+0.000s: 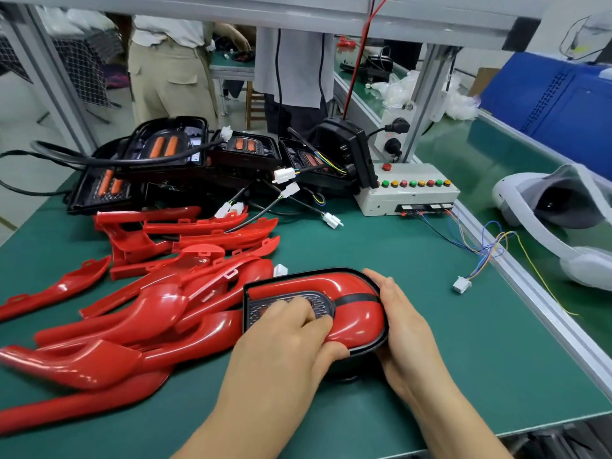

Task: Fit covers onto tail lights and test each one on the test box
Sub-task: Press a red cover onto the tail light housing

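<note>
A black tail light (361, 347) with a glossy red cover (357, 313) on it lies on the green table in front of me. My left hand (291, 339) rests on top, its fingers curled over the mesh centre and its thumb at the near edge. My right hand (402, 323) holds the light's right end, fingers wrapped along the rim. A heap of loose red covers (159, 293) lies to the left. Uncovered black tail lights (185, 160) with wires are piled at the back. The grey test box (407, 193), with a row of coloured buttons, stands at the back right.
A loose white connector (461, 284) on coloured wires from the test box lies right of the light. A white headset (556, 213) sits on the conveyor at the right. People stand behind the bench. An aluminium rail (530, 293) edges the table's right side.
</note>
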